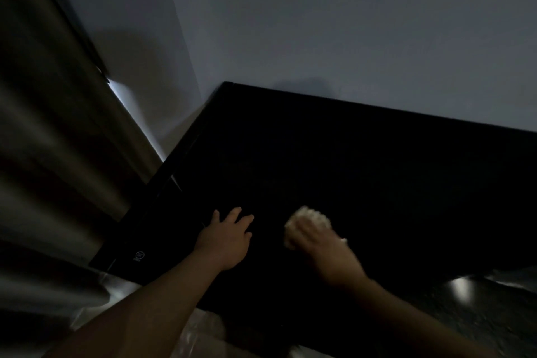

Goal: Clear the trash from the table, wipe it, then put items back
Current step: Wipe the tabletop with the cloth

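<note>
The room is dim. A black table [363, 160] fills the middle of the head view, its far edge against the wall. My left hand [228, 238] rests flat on the table near its left front edge, fingers spread. To its right, my right hand [325, 244] presses a crumpled pale cloth or tissue [305, 219] onto the tabletop, fingers curled over it. The right hand is blurred. Nothing else shows on the dark surface.
A long curtain [52, 139] hangs at the left, with a thin strip of light [136, 122] along its edge. A grey wall [348, 32] stands behind the table. A shiny floor [465, 293] shows at the lower right.
</note>
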Demonstrator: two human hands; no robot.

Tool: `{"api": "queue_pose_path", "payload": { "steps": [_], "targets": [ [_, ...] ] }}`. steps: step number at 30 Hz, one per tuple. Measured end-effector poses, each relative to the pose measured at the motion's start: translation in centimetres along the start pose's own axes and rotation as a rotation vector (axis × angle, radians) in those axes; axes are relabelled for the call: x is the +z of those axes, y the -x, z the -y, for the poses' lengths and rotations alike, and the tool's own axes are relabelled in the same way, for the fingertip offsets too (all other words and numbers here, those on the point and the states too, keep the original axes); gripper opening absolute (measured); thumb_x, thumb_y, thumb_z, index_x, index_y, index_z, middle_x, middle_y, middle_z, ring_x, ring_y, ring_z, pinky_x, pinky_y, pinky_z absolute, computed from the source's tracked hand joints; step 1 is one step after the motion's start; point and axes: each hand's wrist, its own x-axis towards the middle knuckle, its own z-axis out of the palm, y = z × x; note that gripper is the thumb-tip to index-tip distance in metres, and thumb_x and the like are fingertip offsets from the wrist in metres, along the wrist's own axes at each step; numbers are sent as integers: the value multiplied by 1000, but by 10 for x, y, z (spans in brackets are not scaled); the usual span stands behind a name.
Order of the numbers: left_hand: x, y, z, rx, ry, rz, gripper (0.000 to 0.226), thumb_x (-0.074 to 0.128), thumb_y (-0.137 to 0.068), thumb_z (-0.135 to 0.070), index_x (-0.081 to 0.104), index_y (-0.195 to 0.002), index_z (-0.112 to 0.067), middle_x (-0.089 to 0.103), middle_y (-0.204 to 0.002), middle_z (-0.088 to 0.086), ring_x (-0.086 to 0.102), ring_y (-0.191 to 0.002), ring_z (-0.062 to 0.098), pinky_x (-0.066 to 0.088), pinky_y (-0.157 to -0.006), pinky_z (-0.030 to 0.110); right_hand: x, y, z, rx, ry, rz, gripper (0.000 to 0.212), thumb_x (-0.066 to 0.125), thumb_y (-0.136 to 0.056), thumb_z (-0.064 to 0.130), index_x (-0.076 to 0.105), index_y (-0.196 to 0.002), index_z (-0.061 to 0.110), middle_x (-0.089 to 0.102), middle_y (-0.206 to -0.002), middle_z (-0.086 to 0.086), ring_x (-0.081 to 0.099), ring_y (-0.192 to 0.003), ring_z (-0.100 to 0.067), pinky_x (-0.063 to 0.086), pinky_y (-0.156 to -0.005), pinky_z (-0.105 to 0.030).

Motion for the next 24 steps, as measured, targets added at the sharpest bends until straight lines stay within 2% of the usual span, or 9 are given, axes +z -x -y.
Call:
{"api": "queue_pose_path", "payload": {
  "steps": [3, 7, 9, 13, 14, 16, 17, 20, 24],
  "targets": [
    [-3, 0, 1, 19, 37, 32, 51, 19, -103, -39, 7, -152, -32, -5, -160, -6, -5, -145, 39, 24, -115, 48, -3, 11, -60, 336, -199, -60, 62, 9, -92, 37, 6, -151, 20, 4, -159, -7, 0, -147, -23, -5, -117, -31],
    [-3, -2, 2, 29, 42, 19, 52, 21, -103, -39, 7, -152, -31, -5, -160, -6, -5, -145, 40, 24, -115, 50, -12, 13, -59, 692, -450, -143, 58, 31, -99, 26, 7, -151, 18, 8, -159, -10, 5, -146, -26, 11, -116, -40],
    [-5, -2, 1, 18, 67, 18, 51, 22, -103, -39, 8, -152, -31, -4, -160, -7, -6, -145, 39, 23, -115, 50, -12, 4, -26, 593, -400, -178, 50, 23, -94, 32, 28, -143, 20, 27, -150, -11, 23, -138, -29, 22, -112, -40],
    [-1, -5, -4, -40, 38, -15, 51, 22, -103, -40, 8, -151, -33, -4, -160, -10, -6, -146, 37, 22, -115, 51, -6, 3, 39, 53, -176, -73, 50, 33, -75, 40, 61, -116, 30, 64, -120, 7, 63, -111, -17, 40, -103, -33],
    [-1, -5, -4, -45, 29, -18, 51, 21, -102, -40, 7, -151, -33, -5, -160, -10, -6, -146, 37, 21, -115, 51, -6, 4, 41, -6, -125, -54, 51, 35, -75, 40, 57, -119, 28, 66, -120, 9, 64, -110, -15, 35, -104, -35],
    [-3, -4, -1, -22, 45, -3, 52, 19, -103, -41, 6, -152, -32, -6, -160, -10, -7, -146, 37, 19, -116, 50, -18, 4, 23, -32, -68, -52, 51, 36, -88, 34, 39, -136, 20, 48, -142, 5, 45, -132, -17, -4, -116, -27],
    [-4, -3, 0, 1, 64, 9, 52, 19, -103, -41, 6, -152, -32, -6, -160, -9, -8, -146, 37, 18, -117, 51, -17, 6, 4, 22, -78, -63, 50, 33, -95, 30, 29, -144, 20, 30, -153, 3, 26, -143, -18, -19, -109, -23],
    [-6, 1, 5, 57, 73, 17, 52, 17, -103, -41, 4, -152, -31, -9, -160, -9, -10, -146, 35, 17, -116, 51, -15, 22, -47, 442, -261, -90, 50, 19, -102, 33, 12, -150, 24, 1, -160, 1, -6, -147, -17, -3, -118, -33],
    [1, 5, 17, 124, 40, -2, 52, 16, -103, -42, 3, -152, -32, -10, -160, -9, -13, -146, 30, 7, -118, 50, -17, 16, -18, 760, -304, -144, 50, 26, -102, 24, 16, -150, 18, 9, -158, -7, 10, -145, -26, 12, -116, -37]
  ]
}}
